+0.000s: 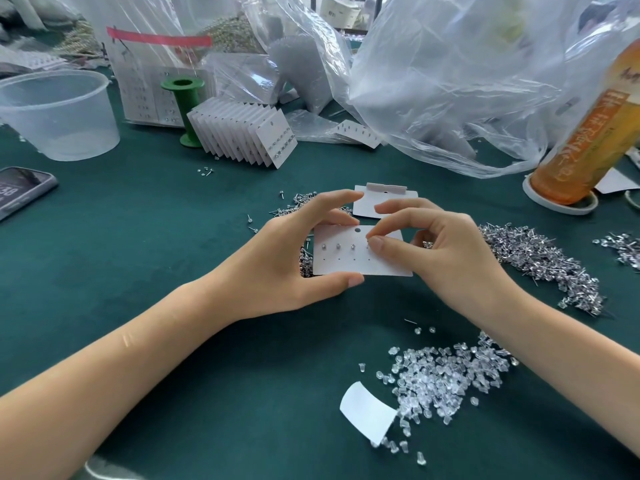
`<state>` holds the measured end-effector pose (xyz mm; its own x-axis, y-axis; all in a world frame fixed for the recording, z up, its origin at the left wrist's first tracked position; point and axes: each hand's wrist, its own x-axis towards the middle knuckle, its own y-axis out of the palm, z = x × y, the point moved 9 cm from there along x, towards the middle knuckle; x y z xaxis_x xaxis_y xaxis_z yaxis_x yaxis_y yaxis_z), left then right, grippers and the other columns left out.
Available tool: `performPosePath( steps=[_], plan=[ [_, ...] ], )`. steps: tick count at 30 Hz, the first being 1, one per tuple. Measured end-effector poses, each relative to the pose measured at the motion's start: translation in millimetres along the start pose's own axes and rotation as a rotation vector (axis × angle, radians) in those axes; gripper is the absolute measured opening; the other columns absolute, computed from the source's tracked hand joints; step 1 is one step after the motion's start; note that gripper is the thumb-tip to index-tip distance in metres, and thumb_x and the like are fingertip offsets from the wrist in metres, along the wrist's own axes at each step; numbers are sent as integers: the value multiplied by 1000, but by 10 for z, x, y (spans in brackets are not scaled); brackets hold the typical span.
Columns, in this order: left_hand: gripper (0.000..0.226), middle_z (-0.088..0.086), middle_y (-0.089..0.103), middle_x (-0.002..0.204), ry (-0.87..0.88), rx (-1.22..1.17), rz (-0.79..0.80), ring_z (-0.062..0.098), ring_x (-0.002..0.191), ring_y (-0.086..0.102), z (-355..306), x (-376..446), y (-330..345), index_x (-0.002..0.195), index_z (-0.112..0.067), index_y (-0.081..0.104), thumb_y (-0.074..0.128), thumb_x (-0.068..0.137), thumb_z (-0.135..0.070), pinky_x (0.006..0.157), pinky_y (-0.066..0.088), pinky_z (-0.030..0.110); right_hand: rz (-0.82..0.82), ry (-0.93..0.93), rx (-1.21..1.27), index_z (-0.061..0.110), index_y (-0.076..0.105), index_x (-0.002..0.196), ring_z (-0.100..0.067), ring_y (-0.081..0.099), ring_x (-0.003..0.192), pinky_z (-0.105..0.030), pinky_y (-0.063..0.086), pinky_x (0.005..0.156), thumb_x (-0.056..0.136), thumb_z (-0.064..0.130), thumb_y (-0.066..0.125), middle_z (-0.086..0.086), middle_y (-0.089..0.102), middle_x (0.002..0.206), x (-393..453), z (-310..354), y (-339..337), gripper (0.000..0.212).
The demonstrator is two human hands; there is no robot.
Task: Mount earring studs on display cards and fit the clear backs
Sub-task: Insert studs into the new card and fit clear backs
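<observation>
1. Display card (pixel 360 263), white, punched in two rows; we hold it just above the table (pixel 173 237), its left edge between our left hand's (pixel 294 268) thumb below and fingers (pixel 332 199) curled over the top. We judge it light, thin and easily creased: best held by the edges, clear of the holes.
2. Studs on the card (pixel 337 247): three seated in the upper row, left of our right fingertips.
3. Right hand (pixel 446 251): thumb and forefinger closed narrowly at the fourth hole, apparently pinching a stud; the stud itself is hidden. We judge studs tiny, hard, slippery and sharp-posted: pinch at the head.
4. Loose studs (pixel 540 258), a heap just right of the right hand.
5. Clear backs (pixel 446 379), a pile nearer us than the right wrist; soft-looking, light, apt to roll.
6. Blank card (pixel 367 206), just beyond our fingers.
7. Finished cards (pixel 249 133), a fanned stack well beyond the left hand.
</observation>
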<state>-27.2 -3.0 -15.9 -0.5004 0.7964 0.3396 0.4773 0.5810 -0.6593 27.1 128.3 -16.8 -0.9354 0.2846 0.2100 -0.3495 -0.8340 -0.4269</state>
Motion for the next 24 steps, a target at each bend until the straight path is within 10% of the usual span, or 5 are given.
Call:
performPosePath(
  steps=[6,10,14,18,24],
  plan=[
    [76,-8,61,121,-7,-2,-1,3,116,54,-3,-3,-5,139,-23,37,75,74,-34,101,39,21,45,64,29,29,72,83,-11,40,51,-19,39,55,78,17,75,14,67,104,-23,-51,32,13],
    [77,-11,61,121,-19,-8,-24,2,118,53,-39,-20,-35,139,-29,35,74,73,-38,104,37,24,8,155,111,29,65,105,-8,64,90,-27,51,81,75,28,76,9,69,106,-52,-84,-99,31],
    [78,-10,61,121,3,-29,-44,2,119,52,-166,-28,-27,139,-31,34,76,73,-37,102,36,19,79,352,181,22,65,108,-8,60,55,-20,47,55,53,53,72,9,73,78,-147,-170,-159,64],
    [81,-13,59,122,44,-5,-23,-1,118,51,-344,-11,60,141,-32,32,76,73,-41,97,36,11,344,501,394,8,71,102,-20,72,74,-19,46,44,65,43,70,-10,75,91,-386,-168,12,51],
    [80,-16,57,123,77,27,35,2,119,50,-570,75,266,139,-43,26,71,73,-47,99,39,19,320,540,483,16,78,83,-17,71,67,-18,49,45,55,40,74,-11,75,86,-518,-214,-161,37]
  ],
)
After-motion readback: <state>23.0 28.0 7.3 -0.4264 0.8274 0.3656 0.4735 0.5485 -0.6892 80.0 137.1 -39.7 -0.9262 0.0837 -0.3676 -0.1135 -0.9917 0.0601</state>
